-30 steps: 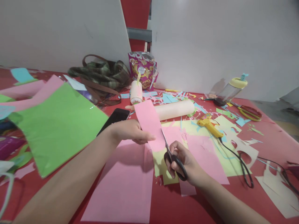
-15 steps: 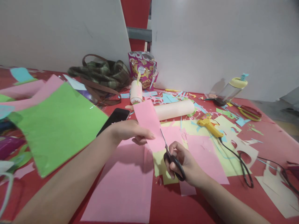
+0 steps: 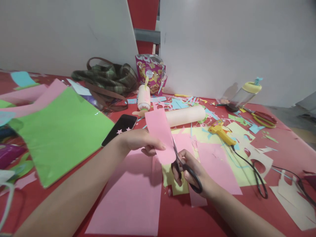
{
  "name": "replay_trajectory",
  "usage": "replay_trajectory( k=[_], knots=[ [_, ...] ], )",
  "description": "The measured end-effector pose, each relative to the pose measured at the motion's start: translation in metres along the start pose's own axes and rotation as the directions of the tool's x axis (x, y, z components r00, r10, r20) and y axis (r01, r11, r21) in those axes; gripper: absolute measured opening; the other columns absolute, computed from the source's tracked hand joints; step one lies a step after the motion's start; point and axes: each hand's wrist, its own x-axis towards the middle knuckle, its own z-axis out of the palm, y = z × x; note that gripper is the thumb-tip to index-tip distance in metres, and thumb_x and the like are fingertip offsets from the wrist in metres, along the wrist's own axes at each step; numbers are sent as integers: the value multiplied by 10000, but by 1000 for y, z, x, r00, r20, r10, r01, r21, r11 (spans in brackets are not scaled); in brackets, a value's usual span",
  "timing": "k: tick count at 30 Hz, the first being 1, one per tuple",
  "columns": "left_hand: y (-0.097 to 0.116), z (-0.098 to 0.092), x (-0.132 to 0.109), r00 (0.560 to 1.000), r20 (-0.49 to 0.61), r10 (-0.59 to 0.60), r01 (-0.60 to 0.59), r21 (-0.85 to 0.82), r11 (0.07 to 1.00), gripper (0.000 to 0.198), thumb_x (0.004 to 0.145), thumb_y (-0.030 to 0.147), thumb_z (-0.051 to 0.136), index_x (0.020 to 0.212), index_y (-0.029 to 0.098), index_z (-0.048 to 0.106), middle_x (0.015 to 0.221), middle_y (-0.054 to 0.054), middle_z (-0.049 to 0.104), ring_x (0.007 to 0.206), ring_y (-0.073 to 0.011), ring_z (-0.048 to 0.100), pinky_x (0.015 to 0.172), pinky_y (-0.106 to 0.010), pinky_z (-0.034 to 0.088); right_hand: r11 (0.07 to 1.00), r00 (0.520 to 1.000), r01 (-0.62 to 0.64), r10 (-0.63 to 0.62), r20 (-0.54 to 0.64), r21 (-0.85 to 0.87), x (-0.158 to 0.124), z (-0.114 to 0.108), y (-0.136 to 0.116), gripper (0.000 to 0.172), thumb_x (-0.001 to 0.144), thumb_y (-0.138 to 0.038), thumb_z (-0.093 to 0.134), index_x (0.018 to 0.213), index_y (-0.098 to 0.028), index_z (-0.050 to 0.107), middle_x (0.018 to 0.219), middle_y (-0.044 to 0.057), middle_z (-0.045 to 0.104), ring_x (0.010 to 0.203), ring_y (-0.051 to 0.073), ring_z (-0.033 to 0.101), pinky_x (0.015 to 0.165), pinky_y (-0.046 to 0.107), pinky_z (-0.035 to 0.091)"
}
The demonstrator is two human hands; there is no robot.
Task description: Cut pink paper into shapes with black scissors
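Between thumb and fingers, my left hand [image 3: 145,142] pinches a strip of pink paper [image 3: 159,126], raised above the table. My right hand [image 3: 195,169] has its fingers through the handles of black-handled scissors [image 3: 189,171]. The scissors' blades are parted and lie at the strip's right edge. Under my hands a larger pink sheet [image 3: 133,194] lies flat on the red table. A black phone [image 3: 120,126] with small pink paper stars on it rests beyond my left wrist.
A yellow glue gun [image 3: 223,135] with a black cord lies at right, near pliers [image 3: 263,118] and a clear bottle [image 3: 244,95]. Behind my hands are a cream roll [image 3: 186,115], a snack bag [image 3: 151,74] and a plaid bag [image 3: 108,77]. Green paper [image 3: 66,128] covers the left.
The pink strip and my left hand have shifted slightly right and down. The scissors' handles have spread apart and the blades have opened. The paper stars on the phone now show more.
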Motion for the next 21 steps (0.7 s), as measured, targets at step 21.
replay_trajectory(
  k=[21],
  knots=[
    [-9, 4, 15, 964, 243, -110, 131, -73, 989, 352, 674, 291, 495, 389, 159, 337, 371, 70, 192, 329, -35, 127, 330, -217, 41, 1000, 999, 21, -22, -35, -20, 0, -1, 1, 342, 721, -465, 522, 827, -220, 309, 678, -22, 434, 563, 99, 434, 552, 246, 361]
  ],
)
